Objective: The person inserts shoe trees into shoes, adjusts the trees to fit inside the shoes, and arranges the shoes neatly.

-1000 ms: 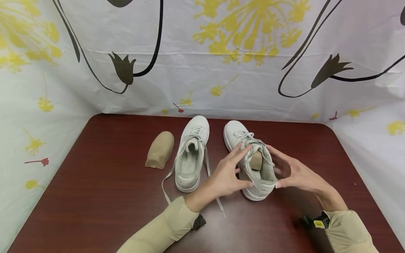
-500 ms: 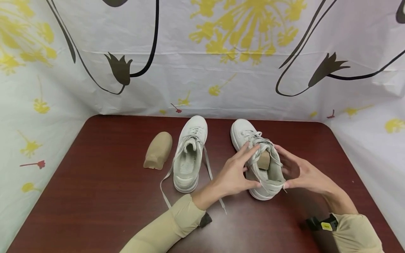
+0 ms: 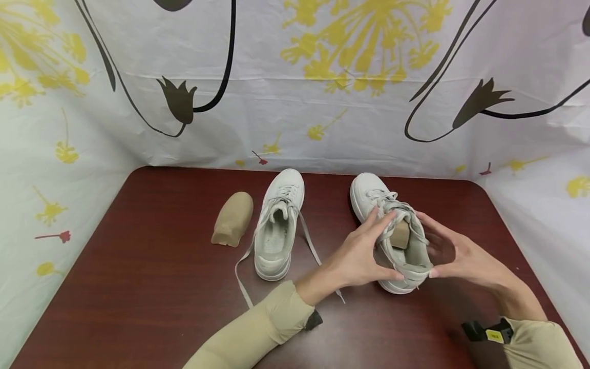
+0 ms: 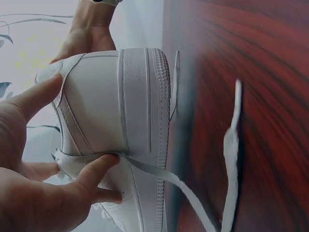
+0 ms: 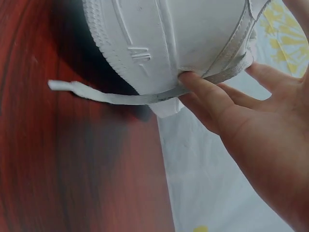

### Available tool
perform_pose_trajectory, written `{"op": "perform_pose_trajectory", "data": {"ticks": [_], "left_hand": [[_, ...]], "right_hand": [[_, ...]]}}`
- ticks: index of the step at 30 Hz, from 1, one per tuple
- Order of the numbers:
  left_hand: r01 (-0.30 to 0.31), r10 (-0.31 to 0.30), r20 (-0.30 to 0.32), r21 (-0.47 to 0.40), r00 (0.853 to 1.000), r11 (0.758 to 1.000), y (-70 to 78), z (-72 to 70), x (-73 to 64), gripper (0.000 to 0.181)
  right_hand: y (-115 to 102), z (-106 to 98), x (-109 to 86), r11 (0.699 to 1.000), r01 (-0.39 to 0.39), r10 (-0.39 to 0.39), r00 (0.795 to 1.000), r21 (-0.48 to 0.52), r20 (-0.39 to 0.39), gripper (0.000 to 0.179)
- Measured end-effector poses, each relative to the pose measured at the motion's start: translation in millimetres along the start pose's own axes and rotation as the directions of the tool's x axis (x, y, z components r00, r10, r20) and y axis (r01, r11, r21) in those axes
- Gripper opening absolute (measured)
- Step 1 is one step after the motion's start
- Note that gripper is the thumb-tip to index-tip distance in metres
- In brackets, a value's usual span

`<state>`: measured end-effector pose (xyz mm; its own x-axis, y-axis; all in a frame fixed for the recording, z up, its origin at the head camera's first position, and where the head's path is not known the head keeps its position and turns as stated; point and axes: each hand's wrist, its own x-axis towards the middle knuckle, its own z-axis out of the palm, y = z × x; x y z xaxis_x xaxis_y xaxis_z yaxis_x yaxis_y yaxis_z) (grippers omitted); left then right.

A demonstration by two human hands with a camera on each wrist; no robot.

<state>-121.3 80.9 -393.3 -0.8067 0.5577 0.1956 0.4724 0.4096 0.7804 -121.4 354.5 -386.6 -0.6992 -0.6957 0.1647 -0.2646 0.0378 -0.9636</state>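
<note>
Both hands hold a white sneaker point(image 3: 365, 195) from its two sides, its toe pointing away. My left hand point(image 3: 361, 256) grips the left side, thumb at the heel collar and fingers by the laces. On the opposite side, my right hand point(image 3: 467, 261) grips the same way. A tan block-like end point(image 3: 400, 236) shows inside the shoe opening. In the left wrist view, the sneaker's side point(image 4: 96, 101) faces me, its sole close over the table. The right wrist view shows a loose lace point(image 5: 111, 96) hanging from under my fingers point(image 5: 207, 94).
A second white sneaker point(image 3: 274, 241) stands to the left on the dark red table point(image 3: 138, 287), its laces loose. Left of it lies a tan shoe-toe-shaped insert point(image 3: 233, 218). A patterned white cloth point(image 3: 276, 123) hangs behind the table.
Both hands have shifted to the right with the sneaker, widening the gap to the second one. The second sneaker's right lace end has slid rightward. The tan insert stays put.
</note>
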Motion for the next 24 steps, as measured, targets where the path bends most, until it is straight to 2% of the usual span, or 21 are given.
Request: {"op": "perform_pose_trajectory", "data": {"ticks": [7, 11, 17, 21, 24], "left_hand": [[-0.017, 0.017, -0.002, 0.010, 1.000, 1.000, 8.1, 10.7, 9.9, 0.113], [-0.015, 0.015, -0.005, 0.014, 1.000, 1.000, 8.6, 12.7, 12.7, 0.113], [-0.023, 0.024, -0.005, 0.016, 1.000, 1.000, 9.0, 14.9, 15.8, 0.113], [-0.024, 0.024, -0.005, 0.029, 1.000, 0.999, 10.2, 16.2, 18.8, 0.113], [-0.029, 0.029, 0.001, 0.035, 1.000, 0.999, 11.4, 17.7, 21.6, 0.115]], "right_hand": [[-6, -10, -12.6, 0.999, 0.003, -0.003, 1.000, -0.044, -0.004, 0.108], [-7, -13, -14.5, 0.998, -0.020, 0.020, 1.000, -0.058, -0.004, 0.108], [-7, -16, -17.7, 0.998, 0.005, -0.006, 1.000, -0.070, -0.013, 0.108], [-7, -16, -21.4, 0.990, 0.000, -0.006, 0.999, -0.138, -0.043, 0.109], [-10, -16, -25.6, 0.974, -0.053, 0.035, 0.996, -0.221, -0.084, 0.109]]}}
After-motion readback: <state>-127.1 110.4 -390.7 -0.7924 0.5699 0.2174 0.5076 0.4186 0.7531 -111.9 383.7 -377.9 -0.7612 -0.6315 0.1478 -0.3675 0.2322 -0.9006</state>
